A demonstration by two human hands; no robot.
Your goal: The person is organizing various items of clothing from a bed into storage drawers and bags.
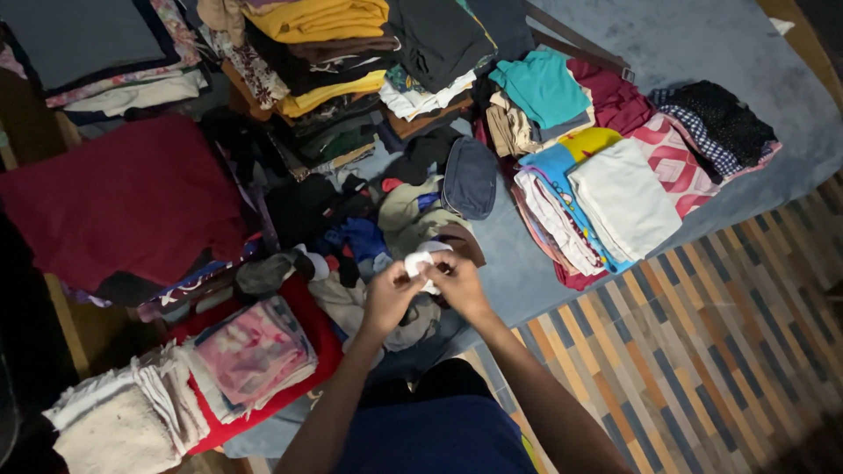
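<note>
Both my hands meet over the bed's near edge on a small white cloth item [420,262], perhaps a sock. My left hand [389,297] grips its left side and my right hand [458,283] grips its right side. Just beyond the hands lies a loose heap of small dark, blue and beige garments [369,224], with a dark blue cap-shaped piece [469,178] on top.
Folded clothes stacks ring the blue-grey bed [702,44]: yellow and dark piles [320,53] at the back, a white folded cloth [622,197] on colourful ones at right, a maroon cloth [123,197] at left, pink and white folded items [250,351] near left. Striped rug [702,351] at right.
</note>
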